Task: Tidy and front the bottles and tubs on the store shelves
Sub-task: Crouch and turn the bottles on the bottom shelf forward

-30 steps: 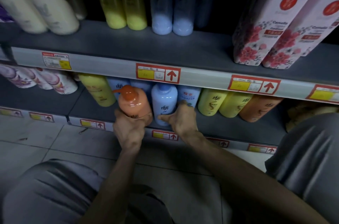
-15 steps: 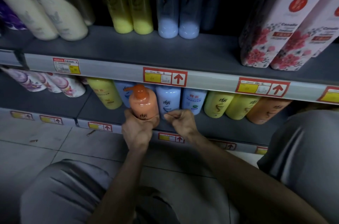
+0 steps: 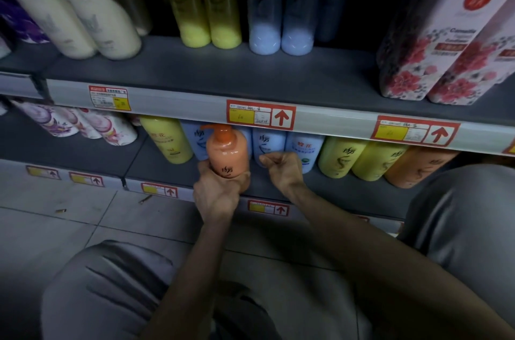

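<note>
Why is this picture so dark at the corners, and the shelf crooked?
Head view: light pools in the middle, so the orange pump bottle and the left hand gripping it show clearly; the corners fall to black; the wide-angle lens bows the shelf edge; the cream bottles look blurred.

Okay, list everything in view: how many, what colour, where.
cream bottles: two, cream, upper shelf left
tall yellow bottles: two, yellow, upper middle
tall blue bottles: two, blue, upper middle
floral packs: two, white-red, upper right
floral bottles: about three, white-purple, lower shelf left
yellow bottles: three, yellow, lower shelf
blue bottles: at least three, pale blue, lower middle
orange bottle: one, orange, lower right
pump bottle: one, orange, lower shelf front
price tags: several, red-yellow, shelf edges
left hand: grips pump bottle
right hand: curled, before blue bottles
</note>
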Demonstrator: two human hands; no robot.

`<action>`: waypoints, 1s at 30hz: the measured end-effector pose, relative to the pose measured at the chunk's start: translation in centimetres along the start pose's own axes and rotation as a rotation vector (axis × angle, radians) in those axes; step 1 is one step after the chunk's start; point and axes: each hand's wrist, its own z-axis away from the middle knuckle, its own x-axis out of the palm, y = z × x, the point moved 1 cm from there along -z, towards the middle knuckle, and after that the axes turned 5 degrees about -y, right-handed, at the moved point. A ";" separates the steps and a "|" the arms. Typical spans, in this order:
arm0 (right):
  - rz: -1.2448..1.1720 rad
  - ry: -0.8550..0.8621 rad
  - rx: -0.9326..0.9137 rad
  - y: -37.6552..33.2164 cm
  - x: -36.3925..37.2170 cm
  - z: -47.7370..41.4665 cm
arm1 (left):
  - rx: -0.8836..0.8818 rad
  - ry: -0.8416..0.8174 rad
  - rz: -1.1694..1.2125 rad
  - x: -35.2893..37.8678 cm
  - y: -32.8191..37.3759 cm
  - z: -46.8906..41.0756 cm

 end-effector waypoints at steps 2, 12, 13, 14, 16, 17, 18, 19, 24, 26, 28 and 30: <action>0.000 -0.006 0.007 -0.1 -0.1 -0.2 | 0.011 -0.006 -0.004 0.1 -0.1 -0.1; 0.134 -0.442 -0.050 -1.7 0.2 2.4 | 0.071 -0.227 0.076 -0.3 -0.7 -1.8; 0.172 -0.455 -0.083 -1.6 0.4 2.7 | 0.075 -0.241 0.076 -0.5 -0.8 -1.9; 0.218 -0.456 -0.109 -1.3 0.6 2.9 | 0.092 -0.250 0.076 -0.6 -0.8 -2.0; 0.286 -0.432 -0.124 -0.9 0.4 3.3 | 0.137 -0.260 0.061 -0.8 -0.7 -1.7; 0.302 -0.410 -0.117 -0.6 0.2 3.5 | 0.154 -0.272 0.063 -0.7 -0.7 -1.4; 0.309 -0.383 -0.103 -0.2 -0.2 3.6 | 0.174 -0.298 0.089 -0.5 -0.7 -1.1; 0.321 -0.351 -0.096 0.0 -0.8 3.7 | 0.180 -0.329 0.117 -0.2 -0.7 -0.7; 0.336 -0.261 -0.004 1.0 -5.1 4.5 | 0.266 -0.427 0.142 2.2 0.3 1.1; 0.303 -0.246 0.010 1.2 -7.0 5.0 | 0.267 -0.458 0.146 3.6 0.7 1.5; 0.264 -0.231 0.017 1.3 -8.9 5.7 | 0.278 -0.490 0.160 5.3 1.0 1.9; 0.227 -0.234 0.025 1.8 -10.8 6.1 | 0.291 -0.527 0.168 7.0 1.5 2.7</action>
